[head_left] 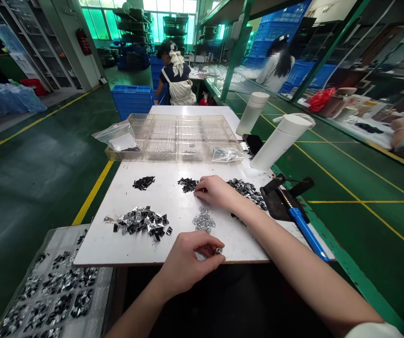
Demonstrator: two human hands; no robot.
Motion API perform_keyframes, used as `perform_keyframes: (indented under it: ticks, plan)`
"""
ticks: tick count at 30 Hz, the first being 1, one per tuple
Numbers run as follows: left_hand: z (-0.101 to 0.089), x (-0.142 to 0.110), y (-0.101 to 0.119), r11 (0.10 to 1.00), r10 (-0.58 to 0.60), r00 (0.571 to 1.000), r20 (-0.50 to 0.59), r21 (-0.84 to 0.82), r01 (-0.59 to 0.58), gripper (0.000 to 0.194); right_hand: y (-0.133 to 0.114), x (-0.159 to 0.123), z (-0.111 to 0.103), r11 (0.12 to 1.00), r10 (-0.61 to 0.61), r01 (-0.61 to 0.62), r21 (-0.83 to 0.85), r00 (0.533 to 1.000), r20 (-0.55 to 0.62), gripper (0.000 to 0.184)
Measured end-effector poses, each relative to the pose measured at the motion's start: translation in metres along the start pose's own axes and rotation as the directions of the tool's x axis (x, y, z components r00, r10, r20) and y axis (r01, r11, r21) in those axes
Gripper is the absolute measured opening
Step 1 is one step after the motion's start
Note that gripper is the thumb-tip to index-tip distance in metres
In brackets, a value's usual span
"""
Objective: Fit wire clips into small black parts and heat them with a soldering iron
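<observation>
Near the front edge of the white tabletop (177,192), my left hand (188,260) pinches a small shiny metal part (218,251) between thumb and forefinger. Further in, my right hand (218,191) has its fingertips down at the edge of a small heap of black pieces (187,185); its fingers are curled together, and anything between them is hidden. Between the two hands lies a pile of thin silvery wire-like pieces (204,220). Black-and-silver pieces (246,190) are heaped partly behind my right forearm. On the left are shiny metal pieces (143,221) and another small black heap (143,182).
A clear compartment box (174,124) stands at the back, with plastic bags (117,138) on it. White bottles (280,141), a black stand (286,199) and a blue-handled tool (307,232) line the right edge. A parts tray (52,281) sits lower left. Other people (177,77) work beyond.
</observation>
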State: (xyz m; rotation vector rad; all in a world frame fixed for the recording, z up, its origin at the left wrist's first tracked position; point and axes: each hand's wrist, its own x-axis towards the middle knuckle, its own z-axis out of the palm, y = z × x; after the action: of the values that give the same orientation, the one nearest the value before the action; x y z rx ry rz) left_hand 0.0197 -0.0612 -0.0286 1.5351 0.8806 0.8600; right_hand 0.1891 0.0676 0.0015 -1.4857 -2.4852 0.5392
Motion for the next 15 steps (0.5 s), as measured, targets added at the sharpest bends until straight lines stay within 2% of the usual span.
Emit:
perform_keyframes:
  ticks: [10, 13, 15]
  plan:
    - [0.001, -0.001, 0.005, 0.997, -0.068, 0.997, -0.037, -0.034, 0.067, 0.015, -0.005, 0.001, 0.010, 0.997, 0.061, -0.059, 0.056, 0.997, -0.045, 0.015]
    - [0.001, 0.000, 0.006, 0.995, -0.089, 0.995, -0.041, -0.041, 0.087, 0.015, -0.007, -0.001, 0.011, 0.996, 0.052, -0.045, 0.073, 0.994, -0.093, 0.015]
    - [0.001, 0.000, 0.005, 0.993, -0.104, 0.993, -0.063, -0.058, 0.100, 0.015, -0.010, -0.005, 0.005, 0.993, 0.034, -0.018, 0.113, 0.989, -0.143, 0.016]
